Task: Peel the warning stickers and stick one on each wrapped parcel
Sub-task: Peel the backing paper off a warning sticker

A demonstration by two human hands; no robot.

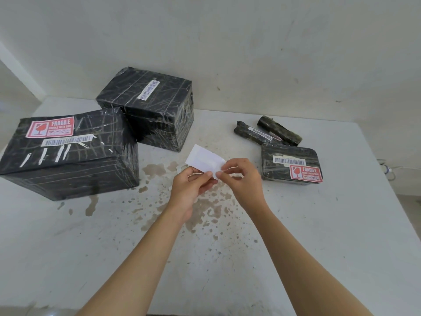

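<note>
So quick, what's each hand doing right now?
Left hand: pinching the white sticker sheet.
Right hand: pinching a corner of the same sheet.

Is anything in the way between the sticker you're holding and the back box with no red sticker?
Nothing visible is. The left hand and right hand pinch the white sticker sheet; only stained table lies between it and the back box. The labelled front box sits off to the left.

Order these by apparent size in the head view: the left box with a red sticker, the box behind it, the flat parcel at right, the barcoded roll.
1. left box, though nearer the camera, so unsure
2. box behind it
3. flat parcel
4. barcoded roll
</note>
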